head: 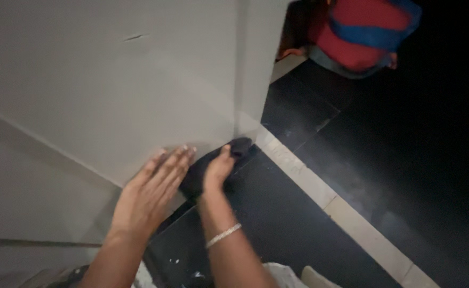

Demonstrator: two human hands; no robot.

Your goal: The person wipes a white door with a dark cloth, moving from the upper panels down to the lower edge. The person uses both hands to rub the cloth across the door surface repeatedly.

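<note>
Dark cloth [218, 160], bunched at the foot of the pale wall [111, 80] on the black floor [277, 224]: likely soft, light, limp; right hand [217, 172] curled over its middle, pressing; left hand [151, 186] open flat, holding nothing.

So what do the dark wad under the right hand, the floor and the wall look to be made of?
The dark wad looks like soft cloth: it bunches and folds under the right hand. The floor looks like polished black stone or tile, with seams and a pale border strip. The wall looks like matt painted plaster, with a small scuff; the left hand lies flat against it.
</note>
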